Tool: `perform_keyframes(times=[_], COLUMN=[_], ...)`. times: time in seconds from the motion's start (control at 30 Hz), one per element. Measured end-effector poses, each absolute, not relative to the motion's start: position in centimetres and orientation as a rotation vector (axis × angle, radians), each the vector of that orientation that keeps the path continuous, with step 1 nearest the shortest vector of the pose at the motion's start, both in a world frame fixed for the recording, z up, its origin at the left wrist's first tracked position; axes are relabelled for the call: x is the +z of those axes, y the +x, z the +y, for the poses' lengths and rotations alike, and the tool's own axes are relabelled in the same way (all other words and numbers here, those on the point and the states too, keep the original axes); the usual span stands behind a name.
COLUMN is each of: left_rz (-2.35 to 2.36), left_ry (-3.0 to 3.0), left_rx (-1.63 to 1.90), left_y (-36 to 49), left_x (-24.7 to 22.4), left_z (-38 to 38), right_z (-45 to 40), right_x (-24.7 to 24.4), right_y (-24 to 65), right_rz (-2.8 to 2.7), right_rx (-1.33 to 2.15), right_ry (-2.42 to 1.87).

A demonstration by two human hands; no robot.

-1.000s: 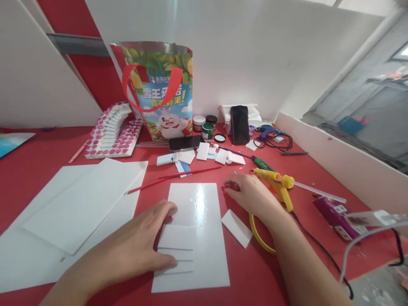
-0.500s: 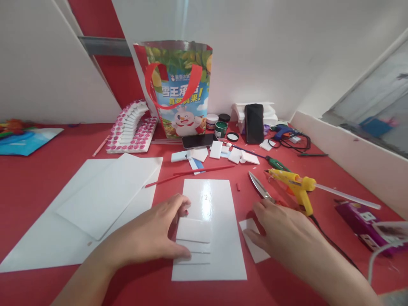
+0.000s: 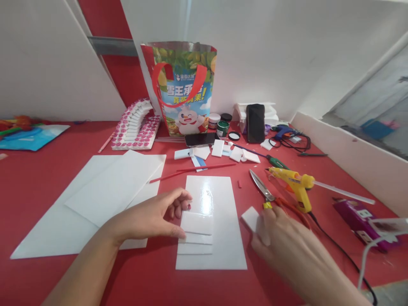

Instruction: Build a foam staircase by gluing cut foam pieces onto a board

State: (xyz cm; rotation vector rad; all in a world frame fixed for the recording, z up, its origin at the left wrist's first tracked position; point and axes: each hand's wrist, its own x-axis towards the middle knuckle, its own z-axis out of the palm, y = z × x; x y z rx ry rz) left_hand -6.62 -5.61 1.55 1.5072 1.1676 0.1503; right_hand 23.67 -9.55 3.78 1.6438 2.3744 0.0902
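A glossy white board (image 3: 223, 225) lies on the red table, with several small white foam pieces (image 3: 196, 223) overlapping like steps on its left part. My left hand (image 3: 159, 216) is beside the stepped pieces, thumb and fingers apart, holding nothing, the thumb tip close to their left edge. Right of the board, my right hand (image 3: 277, 238) pinches a small white card (image 3: 250, 218) by its right side; the card's far part is hidden under the fingers. Scissors (image 3: 262, 185) with red handles lie just beyond this hand.
Large white sheets (image 3: 54, 216) lie at left. A yellow glue gun (image 3: 295, 182) and purple box (image 3: 360, 221) are at right. Behind stand a colourful bag (image 3: 188, 93), a black phone (image 3: 255, 123) and paint jars (image 3: 222, 128).
My right hand has closed on the white card, which is turned and partly covered now. My left hand's thumb has drawn back slightly from the stepped pieces. The view has shifted a little.
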Motion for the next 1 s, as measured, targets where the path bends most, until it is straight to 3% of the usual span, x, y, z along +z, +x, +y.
perform_keyframes(times=[0.13,0.27,0.43,0.6,1.0], left_rz=[1.120,1.038,1.119,1.129,1.215], left_ry=[1.494,1.428,1.367,1.330,1.418], left_rx=[0.186,0.285,0.369,0.430,0.371], left_y=[-7.0,-7.1,-6.6,-6.6,-6.6], left_x=[1.4,1.6,2.0,1.3,1.4], left_z=[-5.4,-5.2,-4.9,-4.8,-4.8], right_z=[-8.5,-6.8,-5.4,-5.4,-5.6], right_x=[6.5,8.3,6.1,3.9,3.8], right_y=[23.1,19.2,16.0,16.3,15.6], right_rz=[2.579,2.703,2.708,2.745,2.795], right_rx=[0.044,-0.309,-0.589,-0.537,-0.482], right_ry=[1.897,1.648,1.453,1.428,1.270])
